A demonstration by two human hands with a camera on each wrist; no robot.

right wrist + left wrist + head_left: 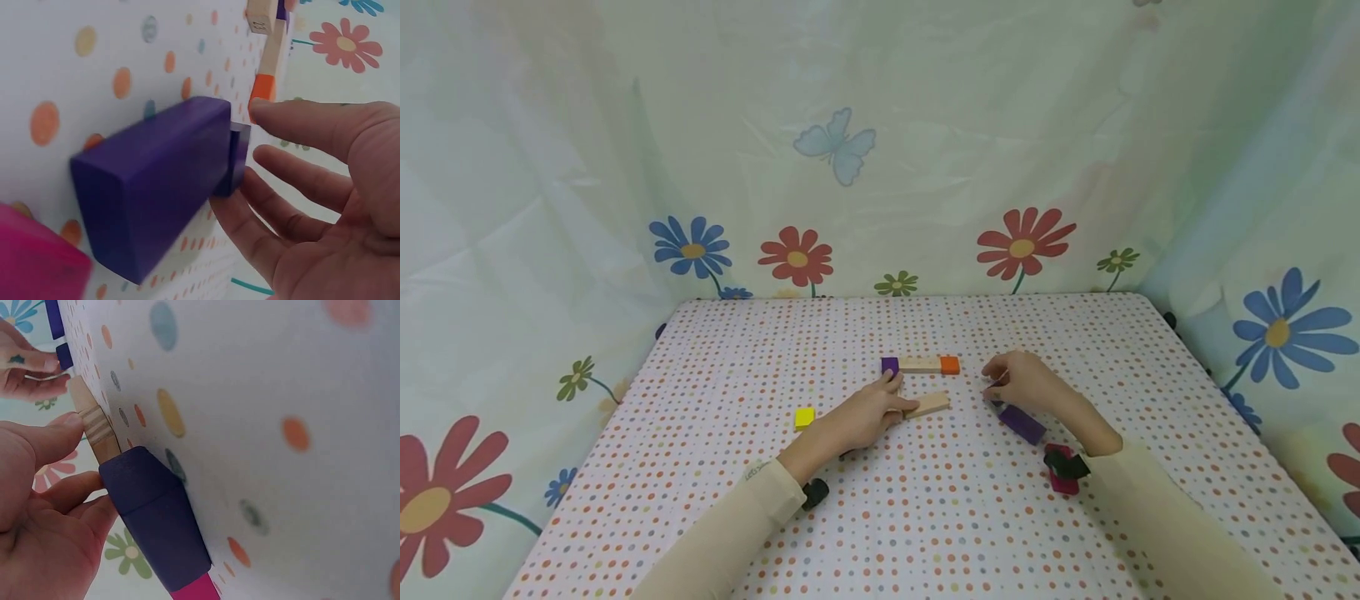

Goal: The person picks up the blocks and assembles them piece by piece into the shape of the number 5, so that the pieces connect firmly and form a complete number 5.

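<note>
Purple block (1022, 425) on the right of the dotted table (700, 400), right hand (1028, 385) just past its far end. Left hand (865, 415) is near the middle, thumb on a wooden block (934, 403). Left wrist view: thumb's on the wood, other fingertips partly hidden, so can't tell if it's actually gripping. Dark block (159, 519) up close, pink block (199, 589) cut off. Right wrist view: thumb and fingers spread apart, fingertips touching a small purple piece (235, 159), partly hidden behind the purple block. Magenta block (37, 259) there gets cut off too.
</note>
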